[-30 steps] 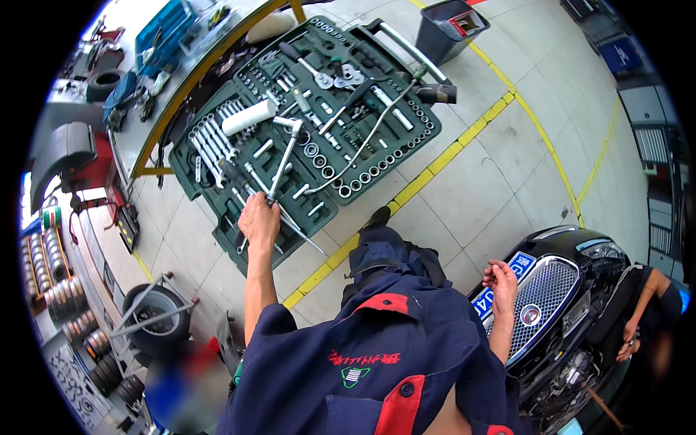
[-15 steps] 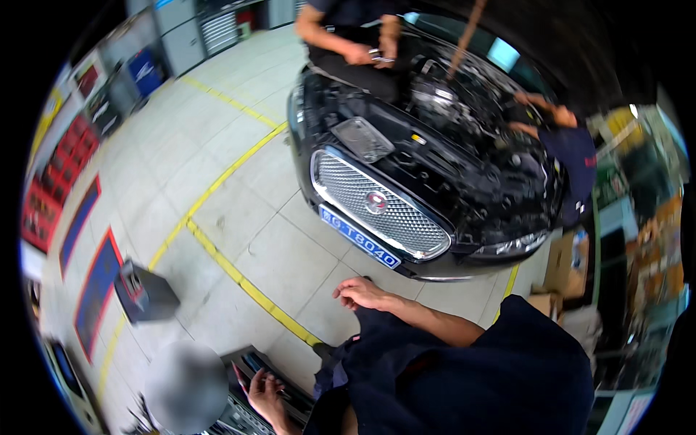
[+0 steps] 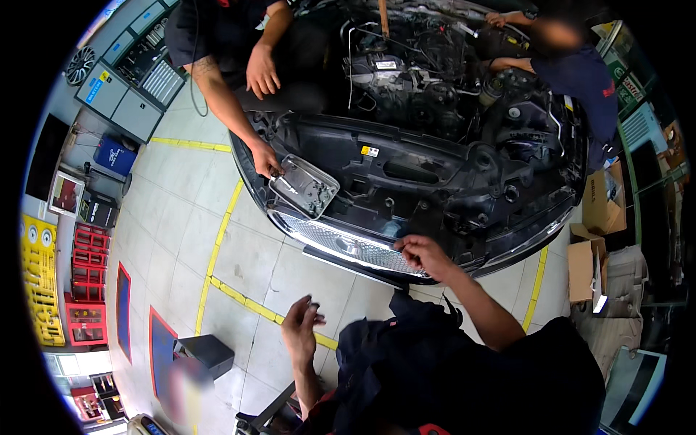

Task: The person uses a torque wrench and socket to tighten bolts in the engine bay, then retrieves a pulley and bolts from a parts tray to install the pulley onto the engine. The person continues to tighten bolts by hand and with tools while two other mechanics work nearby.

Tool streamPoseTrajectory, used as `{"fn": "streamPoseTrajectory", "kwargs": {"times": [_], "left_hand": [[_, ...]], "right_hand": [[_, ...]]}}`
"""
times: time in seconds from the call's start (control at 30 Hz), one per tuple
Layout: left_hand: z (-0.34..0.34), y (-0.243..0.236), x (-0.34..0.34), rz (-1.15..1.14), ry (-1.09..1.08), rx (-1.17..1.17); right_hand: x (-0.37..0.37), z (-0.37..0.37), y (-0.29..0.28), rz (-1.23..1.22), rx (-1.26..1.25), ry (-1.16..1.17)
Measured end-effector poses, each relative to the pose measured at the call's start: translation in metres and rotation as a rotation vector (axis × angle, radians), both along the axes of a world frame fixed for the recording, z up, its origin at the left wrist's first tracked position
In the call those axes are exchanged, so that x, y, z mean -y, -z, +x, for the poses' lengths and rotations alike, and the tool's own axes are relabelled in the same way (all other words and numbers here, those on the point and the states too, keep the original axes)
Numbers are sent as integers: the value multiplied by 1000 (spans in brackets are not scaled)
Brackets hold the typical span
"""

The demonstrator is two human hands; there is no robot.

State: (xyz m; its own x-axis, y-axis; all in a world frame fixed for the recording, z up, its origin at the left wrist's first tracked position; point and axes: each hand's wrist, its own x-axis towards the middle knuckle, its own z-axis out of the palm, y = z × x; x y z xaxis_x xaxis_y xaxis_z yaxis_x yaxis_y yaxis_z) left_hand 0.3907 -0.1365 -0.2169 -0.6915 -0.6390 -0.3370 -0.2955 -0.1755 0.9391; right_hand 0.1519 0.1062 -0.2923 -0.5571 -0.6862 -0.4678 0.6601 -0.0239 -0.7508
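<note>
My left hand (image 3: 299,330) is raised over the floor, fingers bent. A small dark thing shows at its fingertips, too small to name. My right hand (image 3: 426,256) hangs above the front edge of a black car (image 3: 435,185), near its mesh grille (image 3: 348,243). Its fingers are loosely bent and apart, with nothing visible in them. A clear shallow tray (image 3: 326,190) with small dark parts lies on the car's front panel. A co-worker's hand (image 3: 265,159) reaches down to the tray's left corner, and that person's other hand (image 3: 262,72) hangs loose.
Another person (image 3: 573,80) leans over the exposed engine (image 3: 406,80) from the right side. A wooden stick (image 3: 384,20) stands at the engine. A grey bin (image 3: 217,355) is on the floor at left. Cardboard boxes (image 3: 582,268) stand at right. Grey cabinets (image 3: 119,94) line the far left.
The view has moved closer to the car. My left hand has left the dark tool cart at lower left and risen forward; my right hand now reaches over the grille. The co-worker's hands have come apart.
</note>
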Motion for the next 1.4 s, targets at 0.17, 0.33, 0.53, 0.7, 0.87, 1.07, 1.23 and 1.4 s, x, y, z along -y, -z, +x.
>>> {"fn": "streamPoseTrajectory", "kwargs": {"times": [0.17,0.33,0.53,0.7,0.87,1.07,1.23,1.4], "left_hand": [[-100,-3,-2,-56,147,25],[-197,-4,32,29,258,-20],[-369,-19,42,171,379,-69],[-492,5,30,232,501,-85],[-608,96,-2,526,503,52],[-672,210,-37,597,360,402],[-687,234,-55,556,289,371],[-693,227,-56,544,261,377]], "right_hand": [[-4,-88,-8,40,-54,121],[9,-175,-35,116,-162,346],[25,-300,-33,374,-417,498],[44,-403,35,698,-353,462],[31,-461,133,949,-391,420],[55,-483,153,903,-228,369],[58,-483,186,802,-297,456],[54,-483,198,752,-221,414]]}}
